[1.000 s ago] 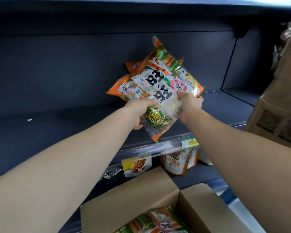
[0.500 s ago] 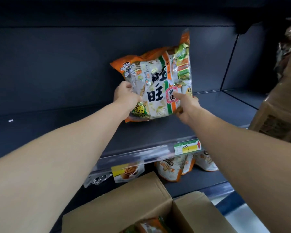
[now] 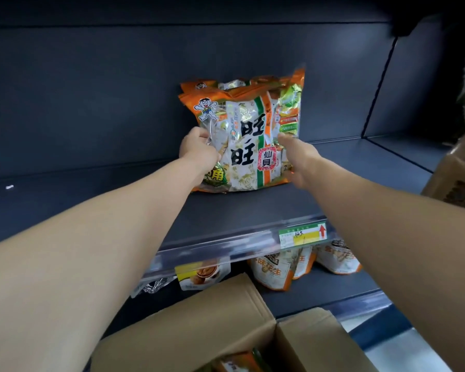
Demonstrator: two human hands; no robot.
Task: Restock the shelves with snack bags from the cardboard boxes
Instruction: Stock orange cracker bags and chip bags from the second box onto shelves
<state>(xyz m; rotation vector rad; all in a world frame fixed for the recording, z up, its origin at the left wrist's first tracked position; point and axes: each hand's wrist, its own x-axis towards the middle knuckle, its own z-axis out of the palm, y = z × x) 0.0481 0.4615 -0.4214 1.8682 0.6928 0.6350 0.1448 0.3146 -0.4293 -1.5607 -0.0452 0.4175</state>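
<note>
Orange and white snack bags (image 3: 249,135) stand upright at the back of the dark shelf (image 3: 226,210), one in front and at least one more behind it. My left hand (image 3: 198,151) grips the front bag's left edge. My right hand (image 3: 297,159) holds its right side, fingers wrapped round the edge. An open cardboard box (image 3: 199,323) sits low in the view, with more snack bags (image 3: 239,362) showing inside it.
The shelf's clear front rail carries a green and yellow price tag (image 3: 302,235). Peanut bags (image 3: 274,272) and a yellow-labelled pouch (image 3: 199,273) stand on the shelf below. Another brown box (image 3: 457,181) stands at the right edge.
Both hands carried the bags from a tilted position in the air back onto the shelf, where they now stand upright against the rear panel.
</note>
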